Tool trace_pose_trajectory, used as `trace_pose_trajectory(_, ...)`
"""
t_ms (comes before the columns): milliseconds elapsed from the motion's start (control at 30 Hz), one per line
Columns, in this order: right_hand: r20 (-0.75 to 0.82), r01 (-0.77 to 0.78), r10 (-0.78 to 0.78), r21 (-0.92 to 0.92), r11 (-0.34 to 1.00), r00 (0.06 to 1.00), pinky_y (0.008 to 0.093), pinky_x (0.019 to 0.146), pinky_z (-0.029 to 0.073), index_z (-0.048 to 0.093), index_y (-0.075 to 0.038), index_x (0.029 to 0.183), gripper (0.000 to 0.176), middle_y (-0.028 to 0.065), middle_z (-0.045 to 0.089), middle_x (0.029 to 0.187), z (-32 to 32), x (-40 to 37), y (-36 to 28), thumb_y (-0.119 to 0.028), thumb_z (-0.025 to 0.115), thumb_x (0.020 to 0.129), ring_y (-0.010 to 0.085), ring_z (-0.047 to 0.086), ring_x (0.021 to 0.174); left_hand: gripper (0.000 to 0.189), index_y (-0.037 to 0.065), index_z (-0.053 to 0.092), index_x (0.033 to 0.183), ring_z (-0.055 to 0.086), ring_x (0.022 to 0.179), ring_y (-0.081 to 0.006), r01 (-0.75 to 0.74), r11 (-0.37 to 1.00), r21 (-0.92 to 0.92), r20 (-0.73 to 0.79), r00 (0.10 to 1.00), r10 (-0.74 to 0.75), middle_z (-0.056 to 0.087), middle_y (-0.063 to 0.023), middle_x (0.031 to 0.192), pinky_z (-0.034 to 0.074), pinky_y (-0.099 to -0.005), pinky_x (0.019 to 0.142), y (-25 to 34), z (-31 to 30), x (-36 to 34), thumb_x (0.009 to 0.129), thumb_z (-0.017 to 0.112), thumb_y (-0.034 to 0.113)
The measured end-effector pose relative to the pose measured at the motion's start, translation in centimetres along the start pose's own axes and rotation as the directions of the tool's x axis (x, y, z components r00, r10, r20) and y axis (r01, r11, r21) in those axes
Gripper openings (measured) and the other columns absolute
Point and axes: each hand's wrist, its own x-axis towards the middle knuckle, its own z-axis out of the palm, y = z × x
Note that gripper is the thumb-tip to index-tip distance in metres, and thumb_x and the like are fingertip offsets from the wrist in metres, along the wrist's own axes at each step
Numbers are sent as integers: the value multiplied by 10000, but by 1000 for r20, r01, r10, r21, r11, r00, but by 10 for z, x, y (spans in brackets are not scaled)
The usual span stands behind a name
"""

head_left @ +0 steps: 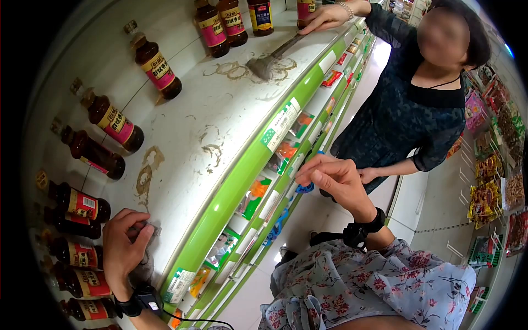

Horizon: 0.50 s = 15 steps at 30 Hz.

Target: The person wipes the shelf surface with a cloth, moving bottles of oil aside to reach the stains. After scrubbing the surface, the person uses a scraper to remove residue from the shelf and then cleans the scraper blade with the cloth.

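Observation:
My left hand point(125, 242) rests on the white shelf top with its fingers curled around a crumpled grey rag point(147, 259), mostly hidden under the palm. Dark sauce bottles with red labels point(82, 203) stand just left of it. Brownish ring stains point(146, 176) mark the shelf point(181, 137) beyond my fingers. Off the shelf's green front edge, my right hand point(342, 184) hangs in the air, fingers loosely bent, with nothing visible in it. Across from me, a co-worker's hand point(327, 17) presses a grey-brown rag or brush point(267, 66) onto other stains.
More sauce bottles point(159, 69) line the back panel. The green shelf edge point(242, 181) carries price tags, with packaged goods on lower tiers. A co-worker point(407, 104) in a dark dress stands in the aisle. Hanging snack packets point(487, 192) fill a rack at right.

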Motion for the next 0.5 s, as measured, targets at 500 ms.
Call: trace_pose_trajectory(500, -3, -7, 7, 8, 1000, 1000, 284, 839, 538, 770, 20, 1063, 288, 87, 690, 1038, 1, -6, 4, -232, 635, 1025, 154, 642, 959, 219, -58, 698, 1009, 681, 788, -231, 22, 1000, -14, 21, 1000, -22, 681, -140, 947, 536, -299, 705, 3, -2, -3, 825, 708, 61)
